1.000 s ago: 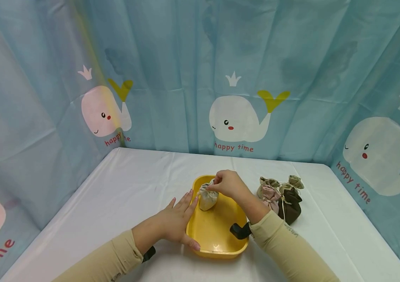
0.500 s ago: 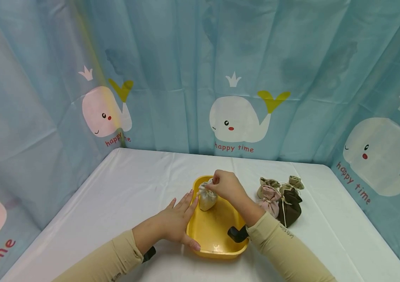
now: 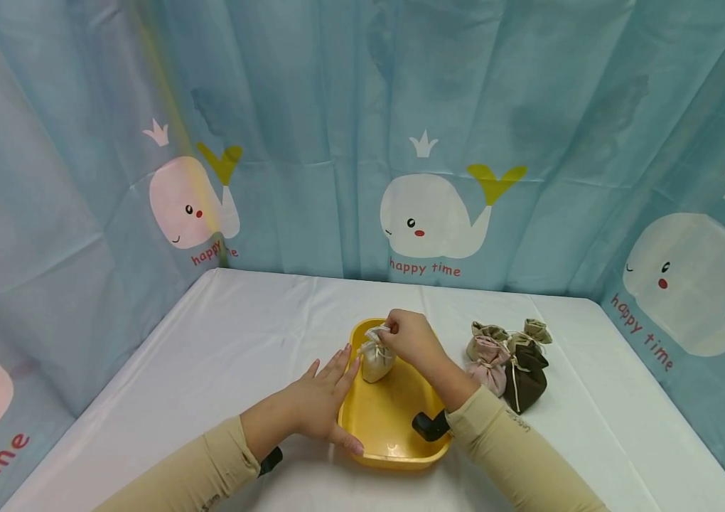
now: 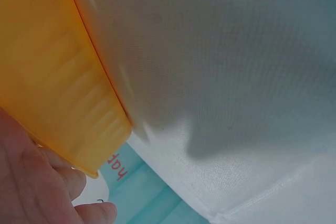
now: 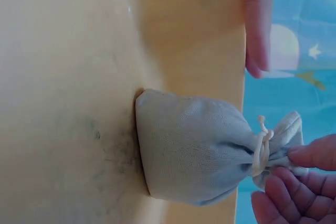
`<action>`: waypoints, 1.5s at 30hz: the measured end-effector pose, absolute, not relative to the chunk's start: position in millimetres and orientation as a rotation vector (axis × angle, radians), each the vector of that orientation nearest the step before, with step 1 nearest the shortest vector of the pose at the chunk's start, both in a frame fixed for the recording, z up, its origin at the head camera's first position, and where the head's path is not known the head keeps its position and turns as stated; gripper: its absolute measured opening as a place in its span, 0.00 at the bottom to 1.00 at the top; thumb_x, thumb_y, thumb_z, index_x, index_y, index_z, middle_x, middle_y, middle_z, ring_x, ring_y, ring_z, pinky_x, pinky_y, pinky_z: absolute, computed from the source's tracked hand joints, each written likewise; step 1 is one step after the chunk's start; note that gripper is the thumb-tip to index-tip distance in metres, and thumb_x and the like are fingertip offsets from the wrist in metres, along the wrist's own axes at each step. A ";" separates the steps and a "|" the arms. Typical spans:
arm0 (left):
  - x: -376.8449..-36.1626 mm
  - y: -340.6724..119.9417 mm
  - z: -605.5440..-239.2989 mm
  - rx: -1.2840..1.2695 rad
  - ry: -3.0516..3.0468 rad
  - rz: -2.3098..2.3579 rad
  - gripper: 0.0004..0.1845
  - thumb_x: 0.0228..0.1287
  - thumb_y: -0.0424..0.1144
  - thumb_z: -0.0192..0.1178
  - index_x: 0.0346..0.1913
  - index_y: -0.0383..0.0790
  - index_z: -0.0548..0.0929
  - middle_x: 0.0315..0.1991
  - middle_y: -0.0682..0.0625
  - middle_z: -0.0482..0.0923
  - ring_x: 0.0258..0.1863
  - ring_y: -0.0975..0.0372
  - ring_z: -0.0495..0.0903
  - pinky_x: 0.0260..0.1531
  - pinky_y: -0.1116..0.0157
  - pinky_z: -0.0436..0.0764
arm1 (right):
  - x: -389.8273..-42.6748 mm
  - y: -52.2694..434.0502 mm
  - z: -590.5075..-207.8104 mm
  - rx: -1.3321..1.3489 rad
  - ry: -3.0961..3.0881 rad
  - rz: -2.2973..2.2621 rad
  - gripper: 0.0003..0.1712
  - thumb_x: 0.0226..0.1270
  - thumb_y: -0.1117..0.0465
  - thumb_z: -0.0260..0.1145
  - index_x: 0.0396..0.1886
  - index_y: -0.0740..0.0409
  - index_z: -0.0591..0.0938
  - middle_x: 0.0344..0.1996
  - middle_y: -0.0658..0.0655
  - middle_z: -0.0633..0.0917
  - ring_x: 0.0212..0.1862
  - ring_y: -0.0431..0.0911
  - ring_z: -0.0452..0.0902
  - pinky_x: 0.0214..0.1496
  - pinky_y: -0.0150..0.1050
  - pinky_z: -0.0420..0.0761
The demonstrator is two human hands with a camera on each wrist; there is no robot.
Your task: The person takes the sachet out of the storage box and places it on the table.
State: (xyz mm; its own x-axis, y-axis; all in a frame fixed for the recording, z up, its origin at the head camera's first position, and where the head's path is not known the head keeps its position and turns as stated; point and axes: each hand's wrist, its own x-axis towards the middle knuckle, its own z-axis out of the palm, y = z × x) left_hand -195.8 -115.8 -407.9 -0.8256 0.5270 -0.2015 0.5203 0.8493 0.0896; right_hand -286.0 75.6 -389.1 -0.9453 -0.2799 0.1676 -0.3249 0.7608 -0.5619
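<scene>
My right hand [image 3: 409, 338] pinches the gathered top of a small pale grey drawstring pouch [image 3: 377, 361], thumb and fingertips [image 5: 294, 192] closed on the ruffled fabric just above the cream cord knot. The pouch stands upright with its base resting on the floor of the yellow plastic tray [image 3: 388, 434], at the far end of it, close to the far-left wall. From my right wrist I see the bag's rounded body pressed against the tray's bottom, the cord [image 5: 261, 148] cinched tight round its neck.

My left hand [image 3: 324, 402] lies flat and spread against the tray's left side, fingers straight, the thumb hooked along the near-left rim; its grip is apart, holding nothing, only bracing the tray. The left wrist view shows the tray's orange-yellow edge [image 4: 100, 108] beside my palm, with the white tabletop [image 3: 222, 341] beneath.

To the right of the tray, well clear of my hand, three more pouches sit bunched together on the tabletop: a pink one [image 3: 489, 370], a dark brown one [image 3: 527, 373] touching it, and an olive-tan one [image 3: 484, 333] just behind. A blue curtain printed with whales [image 3: 429, 213] hangs round the tabletop.
</scene>
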 end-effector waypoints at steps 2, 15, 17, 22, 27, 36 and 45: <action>-196.0 -115.8 -408.4 0.807 2.811 0.042 0.71 0.29 0.84 0.45 0.72 0.40 0.38 0.72 0.41 0.25 0.71 0.52 0.34 0.64 0.45 0.46 | -286.0 77.4 -389.3 0.510 -2.860 0.960 0.09 0.58 0.57 0.67 0.24 0.55 0.78 0.17 0.49 0.75 0.21 0.43 0.68 0.22 0.33 0.70; -194.6 -115.4 -406.3 0.801 2.806 0.047 0.70 0.30 0.84 0.45 0.72 0.40 0.38 0.72 0.41 0.25 0.71 0.52 0.34 0.64 0.45 0.46 | -282.8 83.7 -381.5 0.538 -2.848 1.027 0.09 0.59 0.58 0.66 0.23 0.54 0.78 0.17 0.49 0.75 0.20 0.43 0.67 0.22 0.33 0.70; -194.3 -115.3 -406.1 0.800 2.806 0.044 0.70 0.31 0.84 0.46 0.72 0.40 0.38 0.71 0.40 0.25 0.71 0.52 0.34 0.64 0.45 0.46 | -281.8 85.0 -377.7 0.538 -2.845 1.041 0.08 0.59 0.58 0.66 0.23 0.54 0.78 0.18 0.49 0.75 0.21 0.43 0.67 0.22 0.33 0.70; -194.4 -115.4 -405.6 0.801 2.807 0.026 0.70 0.31 0.84 0.46 0.72 0.40 0.38 0.71 0.40 0.25 0.71 0.52 0.34 0.64 0.45 0.46 | -279.7 88.9 -367.0 0.521 -2.840 1.068 0.08 0.60 0.56 0.65 0.23 0.51 0.79 0.18 0.49 0.75 0.22 0.44 0.68 0.23 0.34 0.71; -194.0 -115.2 -405.2 0.798 2.805 0.025 0.70 0.30 0.84 0.45 0.72 0.40 0.38 0.71 0.40 0.25 0.71 0.52 0.34 0.64 0.45 0.46 | -276.4 96.0 -358.7 0.513 -2.806 1.103 0.07 0.60 0.56 0.65 0.24 0.50 0.79 0.19 0.49 0.76 0.22 0.44 0.68 0.23 0.35 0.71; -194.3 -114.2 -405.3 0.786 2.800 0.035 0.71 0.30 0.83 0.47 0.72 0.39 0.38 0.71 0.41 0.25 0.71 0.52 0.33 0.64 0.45 0.45 | -264.6 115.7 -334.1 0.450 -2.789 1.182 0.07 0.60 0.55 0.65 0.25 0.51 0.80 0.19 0.51 0.78 0.25 0.45 0.72 0.26 0.35 0.74; -195.5 -114.2 -405.6 0.761 2.792 0.039 0.72 0.27 0.85 0.45 0.72 0.40 0.37 0.71 0.42 0.24 0.71 0.53 0.32 0.64 0.45 0.44 | -252.9 150.3 -313.5 0.380 -2.748 1.228 0.08 0.60 0.55 0.65 0.26 0.54 0.80 0.20 0.52 0.80 0.27 0.47 0.73 0.31 0.38 0.74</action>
State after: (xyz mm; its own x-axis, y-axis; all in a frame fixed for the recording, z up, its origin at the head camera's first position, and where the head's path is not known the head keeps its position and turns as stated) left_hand -195.5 -114.2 -405.6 -0.8334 0.5031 -0.2289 0.4966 0.8633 0.0899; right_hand -252.9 150.3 -313.5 -0.9630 -0.1824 0.1986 -0.2696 0.6420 -0.7177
